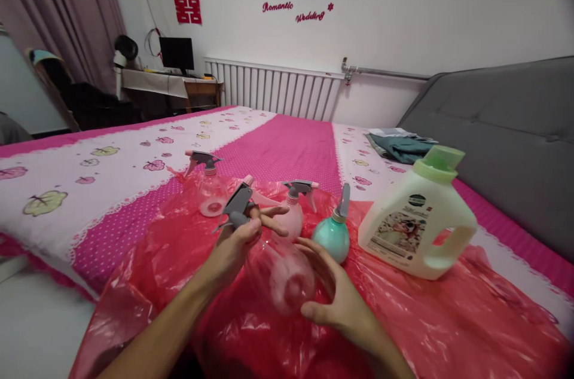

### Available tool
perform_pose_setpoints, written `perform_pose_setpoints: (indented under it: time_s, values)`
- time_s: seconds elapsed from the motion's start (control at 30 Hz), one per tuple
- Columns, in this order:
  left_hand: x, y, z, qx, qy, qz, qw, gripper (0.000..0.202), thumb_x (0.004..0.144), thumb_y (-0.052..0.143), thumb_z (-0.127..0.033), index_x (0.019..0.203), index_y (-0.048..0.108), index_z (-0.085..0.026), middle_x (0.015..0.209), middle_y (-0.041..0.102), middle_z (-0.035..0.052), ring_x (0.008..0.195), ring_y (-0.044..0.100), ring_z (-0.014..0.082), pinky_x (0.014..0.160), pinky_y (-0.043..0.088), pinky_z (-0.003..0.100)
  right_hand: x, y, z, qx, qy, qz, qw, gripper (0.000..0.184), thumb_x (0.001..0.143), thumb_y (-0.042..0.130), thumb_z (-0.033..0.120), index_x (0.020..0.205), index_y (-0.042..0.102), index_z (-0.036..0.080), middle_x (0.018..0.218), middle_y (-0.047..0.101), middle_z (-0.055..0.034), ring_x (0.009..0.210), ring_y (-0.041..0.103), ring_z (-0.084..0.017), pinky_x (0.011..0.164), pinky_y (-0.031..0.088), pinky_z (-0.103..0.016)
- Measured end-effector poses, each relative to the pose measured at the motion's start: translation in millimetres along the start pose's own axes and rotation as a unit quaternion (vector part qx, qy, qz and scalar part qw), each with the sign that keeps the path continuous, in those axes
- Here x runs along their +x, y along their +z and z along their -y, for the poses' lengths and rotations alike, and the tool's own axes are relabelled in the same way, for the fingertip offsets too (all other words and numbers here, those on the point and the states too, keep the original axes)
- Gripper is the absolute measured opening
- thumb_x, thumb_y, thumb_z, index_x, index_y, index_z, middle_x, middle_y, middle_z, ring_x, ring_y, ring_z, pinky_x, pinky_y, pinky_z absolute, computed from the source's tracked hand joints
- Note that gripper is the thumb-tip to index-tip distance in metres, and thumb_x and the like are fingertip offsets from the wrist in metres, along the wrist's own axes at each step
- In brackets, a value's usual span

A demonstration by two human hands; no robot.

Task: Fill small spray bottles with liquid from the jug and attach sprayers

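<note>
My left hand is closed around the grey trigger head of a clear pink spray bottle, thumb on top. My right hand cups the round body of that bottle from below, fingers curled against it. The bottle is tilted over a red plastic sheet. Just behind stand a second pink spray bottle, a clear spray bottle to the left and a teal spray bottle to the right.
A large white detergent jug with a green cap stands at the right on the sheet. The bed has a pink and white cover, folded clothes at the back and a grey headboard on the right.
</note>
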State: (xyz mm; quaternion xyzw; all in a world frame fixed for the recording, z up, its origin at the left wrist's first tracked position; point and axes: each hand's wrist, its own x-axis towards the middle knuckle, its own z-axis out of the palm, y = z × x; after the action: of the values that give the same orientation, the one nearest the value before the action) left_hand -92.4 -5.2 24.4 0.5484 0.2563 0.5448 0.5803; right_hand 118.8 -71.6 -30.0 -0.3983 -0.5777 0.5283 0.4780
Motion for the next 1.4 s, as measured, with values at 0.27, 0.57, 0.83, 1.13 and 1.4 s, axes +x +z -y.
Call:
perform_pose_setpoints:
  time_s: [0.27,0.57,0.83,1.13,1.4]
  values:
    - [1.9,9.4,10.4,0.024,0.000,-0.027,0.999,0.028,0.089,0.067,-0.044,0.071,0.061,-0.023,0.089,0.083,0.0100,0.138,0.061,0.0391,0.115,0.037,0.052,-0.7,11.8,0.7,-0.046,-0.012,-0.055,0.997,0.078,0.059,0.088,0.041,0.129,0.059,0.024,0.131,0.072,-0.0116,0.124,0.069,-0.032,0.103,0.058,-0.045]
    - [7.9,13.6,26.5,0.070,-0.013,-0.172,0.982,0.037,0.092,0.068,-0.055,0.083,0.081,-0.021,0.116,0.081,0.0103,0.129,0.067,0.0351,0.119,0.039,0.047,-1.5,27.7,-16.7,-0.402,-0.161,-0.275,0.859,0.070,0.066,0.081,0.025,0.132,0.058,0.030,0.136,0.067,-0.0072,0.125,0.065,-0.033,0.105,0.056,-0.051]
    - [14.8,1.7,21.1,0.049,0.024,-0.214,0.975,0.047,0.089,0.071,-0.066,0.088,0.080,-0.020,0.110,0.082,0.0113,0.128,0.067,0.0319,0.122,0.033,0.047,0.0,26.8,-19.7,-0.399,-0.187,-0.300,0.846,0.066,0.072,0.078,0.030,0.133,0.053,0.029,0.134,0.067,-0.0072,0.127,0.064,-0.033,0.106,0.054,-0.053]
    - [19.5,-14.9,12.6,-0.074,0.057,-0.162,0.982,0.048,0.082,0.077,-0.068,0.092,0.071,-0.021,0.101,0.082,0.0071,0.109,0.072,0.0262,0.105,0.045,0.042,2.6,7.4,-22.5,-0.332,-0.089,-0.308,0.887,0.069,0.067,0.080,0.045,0.130,0.056,0.028,0.125,0.072,-0.0049,0.111,0.072,-0.029,0.090,0.059,-0.041]
    - [16.2,-39.4,-8.5,-0.009,0.252,-0.250,0.935,0.025,0.088,0.078,-0.046,0.093,0.070,-0.023,0.096,0.071,0.0029,0.095,0.068,0.0195,0.085,0.052,0.031,2.6,-5.9,-20.3,-0.303,-0.077,-0.311,0.897,0.072,0.066,0.083,0.053,0.129,0.057,0.029,0.125,0.073,-0.0061,0.112,0.071,-0.031,0.092,0.057,-0.042]
